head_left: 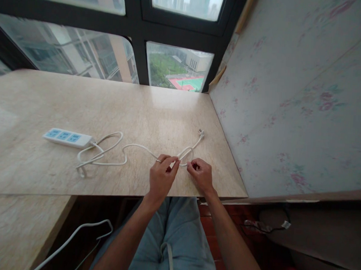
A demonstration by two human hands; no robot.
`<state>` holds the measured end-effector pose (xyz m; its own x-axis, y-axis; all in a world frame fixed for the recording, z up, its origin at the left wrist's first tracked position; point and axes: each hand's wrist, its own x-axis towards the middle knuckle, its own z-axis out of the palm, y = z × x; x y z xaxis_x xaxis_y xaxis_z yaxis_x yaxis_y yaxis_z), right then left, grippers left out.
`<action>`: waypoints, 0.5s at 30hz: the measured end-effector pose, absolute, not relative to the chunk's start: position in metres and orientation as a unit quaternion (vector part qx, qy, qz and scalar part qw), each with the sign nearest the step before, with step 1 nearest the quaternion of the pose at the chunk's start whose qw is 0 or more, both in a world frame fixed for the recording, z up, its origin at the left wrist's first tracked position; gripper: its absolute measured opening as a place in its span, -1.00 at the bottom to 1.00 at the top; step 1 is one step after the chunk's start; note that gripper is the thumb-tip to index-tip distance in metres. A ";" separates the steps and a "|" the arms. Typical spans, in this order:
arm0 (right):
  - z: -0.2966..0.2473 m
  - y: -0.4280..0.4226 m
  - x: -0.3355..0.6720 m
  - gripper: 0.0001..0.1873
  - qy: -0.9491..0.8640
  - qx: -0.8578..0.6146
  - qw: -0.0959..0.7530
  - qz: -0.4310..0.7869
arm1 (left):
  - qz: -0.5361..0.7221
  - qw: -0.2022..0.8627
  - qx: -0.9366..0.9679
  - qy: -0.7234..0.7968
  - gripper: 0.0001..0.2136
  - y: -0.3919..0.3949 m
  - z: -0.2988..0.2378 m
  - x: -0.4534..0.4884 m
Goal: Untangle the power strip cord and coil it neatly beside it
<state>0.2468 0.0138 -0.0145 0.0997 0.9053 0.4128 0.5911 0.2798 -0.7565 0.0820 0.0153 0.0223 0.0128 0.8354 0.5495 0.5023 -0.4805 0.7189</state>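
A white power strip [67,137] with blue socket faces lies at the left of the counter. Its white cord [137,145] loops beside it and runs right to my hands. My left hand [164,172] pinches the cord between thumb and fingers; a ring is on one finger. Just to its right, my right hand [201,173] has its fingers curled closed at the edge of a small loop in the cord. Beyond both hands, the cord's plug [201,133] rests on the counter with its prongs pointing away.
The stone-patterned counter [109,103] meets dark-framed windows [179,34] at the back and a floral-papered wall [291,96] at the right. Its front edge is close to my lap. Another white cable [75,232] hangs below at the left; a black cable [272,230] lies low at the right.
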 end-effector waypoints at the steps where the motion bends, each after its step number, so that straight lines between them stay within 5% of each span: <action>1: -0.015 0.014 0.247 -0.75 -0.648 -0.576 0.468 0.170 | 0.512 0.159 0.699 0.473 -0.89 0.017 0.025 0.082; 11: -0.017 0.017 0.248 -0.72 -0.608 -0.605 0.486 0.169 | 0.464 0.126 0.783 0.395 -0.85 0.020 0.047 0.086; 15: -0.023 0.018 0.250 -0.72 -0.543 -0.601 0.528 0.256 | 0.452 0.085 0.802 0.381 -0.86 0.001 0.037 0.099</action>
